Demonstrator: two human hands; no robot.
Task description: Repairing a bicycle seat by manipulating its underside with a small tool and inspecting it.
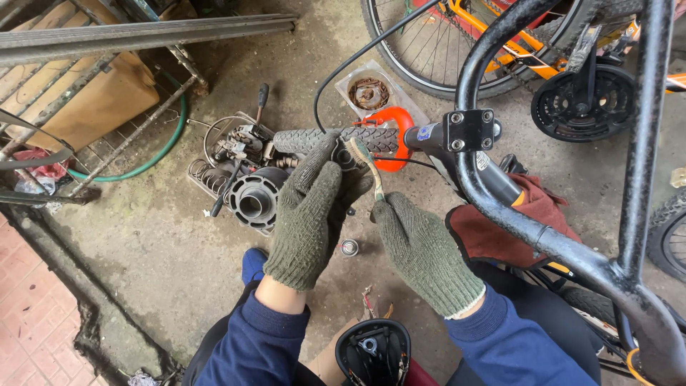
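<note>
Green knitted gloves cover both my hands. My left hand (309,214) wraps over the end of the ribbed grey handlebar grip (336,139) near the middle of the frame, fingers curled around it. My right hand (421,250) pinches the handle of a small brush (366,166), whose bristled head rests against the grip just beside my left fingers.

The grip runs rightward into an orange ring (396,136) and then the black stem clamp (469,130) with its four bolts. From there the black handlebar tube (514,214) sweeps down to the lower right corner, closing off that side. A dark red rag (500,229) lies under the bar, just right of my right hand. A black cable (357,57) arcs up from the grip toward the top centre.

Open concrete floor (143,243) lies left of and below my left hand, bounded at lower left by a cracked edge and reddish paving (28,307). A heap of metal parts (243,171) with springs and a round black piece sits just left of the grip. A clear flat packet (371,91) holding a rusty coiled piece lies above the grip. A small round tin (349,247) stands on the floor between my wrists. At upper left are a metal rack (107,43), a brown sack (100,100) and a green hose (157,154); a bicycle wheel (436,50) fills the top right.
</note>
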